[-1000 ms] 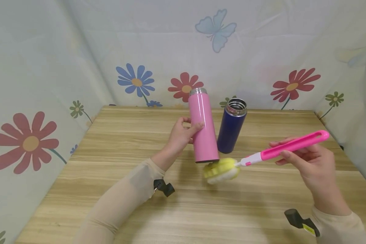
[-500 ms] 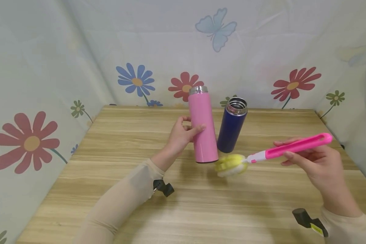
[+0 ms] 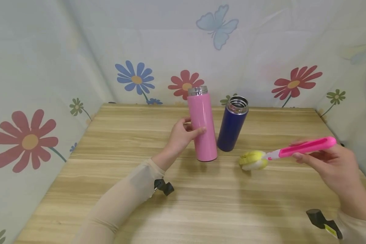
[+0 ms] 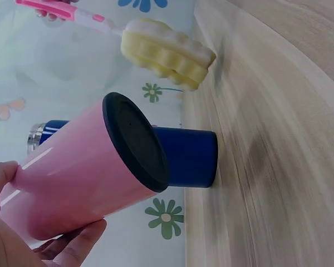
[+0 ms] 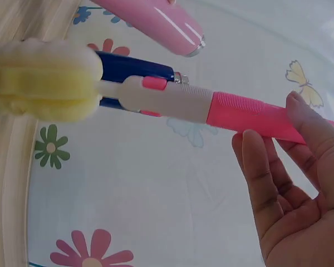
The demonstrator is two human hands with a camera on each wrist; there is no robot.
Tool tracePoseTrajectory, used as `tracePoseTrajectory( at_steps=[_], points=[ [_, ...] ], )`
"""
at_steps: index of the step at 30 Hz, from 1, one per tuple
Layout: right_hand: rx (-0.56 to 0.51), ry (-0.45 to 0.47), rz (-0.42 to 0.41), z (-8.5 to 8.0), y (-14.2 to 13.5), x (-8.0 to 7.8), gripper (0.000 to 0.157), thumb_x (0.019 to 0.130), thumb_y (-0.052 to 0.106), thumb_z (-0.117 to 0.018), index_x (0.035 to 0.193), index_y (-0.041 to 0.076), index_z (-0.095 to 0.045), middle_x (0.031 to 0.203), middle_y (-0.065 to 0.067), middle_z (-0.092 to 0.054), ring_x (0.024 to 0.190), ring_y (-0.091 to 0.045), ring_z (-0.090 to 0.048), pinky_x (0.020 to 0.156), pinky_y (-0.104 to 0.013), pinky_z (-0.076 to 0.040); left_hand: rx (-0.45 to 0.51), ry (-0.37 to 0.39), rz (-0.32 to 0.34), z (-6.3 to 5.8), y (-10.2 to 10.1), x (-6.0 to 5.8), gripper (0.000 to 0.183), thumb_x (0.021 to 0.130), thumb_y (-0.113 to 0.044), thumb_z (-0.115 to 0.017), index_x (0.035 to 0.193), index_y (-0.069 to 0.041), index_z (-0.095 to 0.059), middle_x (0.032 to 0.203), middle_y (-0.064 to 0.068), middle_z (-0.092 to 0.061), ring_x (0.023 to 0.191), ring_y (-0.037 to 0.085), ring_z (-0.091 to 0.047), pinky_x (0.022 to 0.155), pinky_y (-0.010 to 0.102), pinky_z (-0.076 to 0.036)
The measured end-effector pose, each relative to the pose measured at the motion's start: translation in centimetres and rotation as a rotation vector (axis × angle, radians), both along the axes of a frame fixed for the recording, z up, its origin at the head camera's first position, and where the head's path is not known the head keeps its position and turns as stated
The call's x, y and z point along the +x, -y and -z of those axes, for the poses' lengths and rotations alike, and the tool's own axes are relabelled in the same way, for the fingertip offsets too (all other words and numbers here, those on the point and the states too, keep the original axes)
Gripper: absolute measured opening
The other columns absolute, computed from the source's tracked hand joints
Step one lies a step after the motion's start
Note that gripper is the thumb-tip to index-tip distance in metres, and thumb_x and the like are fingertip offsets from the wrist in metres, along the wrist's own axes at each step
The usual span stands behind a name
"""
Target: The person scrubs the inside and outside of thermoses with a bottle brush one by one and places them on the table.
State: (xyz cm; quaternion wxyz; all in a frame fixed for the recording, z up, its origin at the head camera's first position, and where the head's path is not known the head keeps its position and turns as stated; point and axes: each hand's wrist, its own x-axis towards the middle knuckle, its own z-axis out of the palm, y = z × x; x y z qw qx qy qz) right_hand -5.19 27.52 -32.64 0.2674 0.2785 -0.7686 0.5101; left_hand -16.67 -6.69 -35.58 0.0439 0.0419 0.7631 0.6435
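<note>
My left hand [image 3: 181, 135] grips a pink thermos [image 3: 202, 130] around its middle, tilted, its steel mouth toward the back. In the left wrist view its black base [image 4: 136, 142] hangs above the tabletop. A dark blue thermos [image 3: 232, 125] without a lid stands upright just right of it, its steel threaded mouth showing. My right hand [image 3: 335, 166] pinches the pink handle of a bottle brush [image 3: 308, 147] between thumb and fingers. The brush's yellow and white sponge head [image 5: 44, 80] points left and down, over the table in front of the blue thermos.
A wooden table [image 3: 125, 145] lies under everything. A white curtain [image 3: 158, 40] printed with flowers and a butterfly hangs behind it and along both sides. Each wrist carries a small black camera mount [image 3: 321, 222].
My right hand has moved right with the bottle brush, drawing the sponge head away from the pink thermos's base. The pink thermos has barely shifted; the blue thermos stands where it was.
</note>
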Motion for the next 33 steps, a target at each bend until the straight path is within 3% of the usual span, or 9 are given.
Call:
tracePoseTrajectory(
  at_steps=[2, 5, 10, 16, 24, 29, 33],
  points=[
    [0.098, -0.009, 0.150, -0.1, -0.2, 0.1, 0.027, 0.074, -0.016, -0.071, 0.100, -0.015, -0.065, 0.102, 0.019, -0.069, 0.076, 0.007, -0.066, 0.069, -0.006, -0.052, -0.032, -0.010, -0.005, 0.1, -0.1, -0.1, 0.068, 0.080, -0.032, -0.078, 0.134, -0.007, -0.046, 0.123, 0.012, -0.061, 0.112, 0.024, -0.062, 0.094, 0.038, -0.054],
    [0.109, -0.002, 0.223, -0.1, -0.3, 0.1, 0.029, 0.072, -0.022, -0.068, 0.099, -0.017, -0.063, 0.100, 0.021, -0.067, 0.078, 0.010, -0.065, 0.070, -0.005, -0.051, -0.064, -0.030, -0.002, 0.3, -0.3, -0.2, 0.067, 0.080, -0.032, -0.078, 0.134, -0.006, -0.047, 0.123, 0.012, -0.061, 0.112, 0.025, -0.062, 0.094, 0.038, -0.054],
    [0.053, 0.072, 0.333, 0.1, -0.6, 0.1, 0.028, 0.076, -0.020, -0.067, 0.104, -0.015, -0.064, 0.096, 0.027, -0.066, 0.079, 0.013, -0.065, 0.071, -0.003, -0.050, -0.098, -0.085, 0.008, 0.7, -0.6, -0.3, 0.065, 0.080, -0.031, -0.078, 0.132, -0.009, -0.046, 0.120, 0.010, -0.061, 0.108, 0.024, -0.060, 0.093, 0.038, -0.054],
    [-0.037, 0.188, 0.496, 1.1, -0.6, 0.0, 0.034, 0.077, -0.011, -0.071, 0.109, -0.004, -0.067, 0.092, 0.025, -0.067, 0.080, 0.012, -0.065, 0.073, -0.002, -0.049, -0.112, -0.139, 0.013, 1.1, -0.8, -0.4, 0.065, 0.080, -0.026, -0.079, 0.132, -0.011, -0.042, 0.119, 0.010, -0.059, 0.106, 0.024, -0.060, 0.091, 0.038, -0.054],
    [-0.075, 0.142, 0.625, 3.1, -0.2, -0.5, 0.032, 0.076, -0.007, -0.075, 0.107, -0.003, -0.067, 0.091, 0.026, -0.062, 0.078, 0.013, -0.062, 0.072, -0.001, -0.048, -0.102, -0.166, 0.025, 1.9, -1.0, -0.8, 0.069, 0.079, -0.021, -0.080, 0.133, -0.012, -0.038, 0.123, 0.010, -0.055, 0.113, 0.025, -0.057, 0.096, 0.038, -0.053],
    [-0.178, 0.105, 0.655, 4.2, 0.1, -0.9, 0.033, 0.076, -0.006, -0.075, 0.108, -0.005, -0.065, 0.091, 0.023, -0.063, 0.080, 0.010, -0.064, 0.073, -0.004, -0.050, -0.103, -0.200, 0.029, 2.2, -1.2, -1.0, 0.070, 0.078, -0.019, -0.080, 0.134, -0.012, -0.037, 0.124, 0.009, -0.054, 0.117, 0.025, -0.055, 0.099, 0.038, -0.051],
    [-0.168, 0.065, 0.677, 5.2, 0.5, -1.4, 0.034, 0.076, -0.004, -0.076, 0.107, -0.005, -0.065, 0.092, 0.026, -0.062, 0.081, 0.012, -0.063, 0.073, -0.003, -0.049, -0.106, -0.211, 0.032, 2.5, -1.4, -1.2, 0.070, 0.078, -0.018, -0.080, 0.134, -0.012, -0.037, 0.125, 0.009, -0.054, 0.119, 0.025, -0.054, 0.101, 0.039, -0.050]
  ],
)
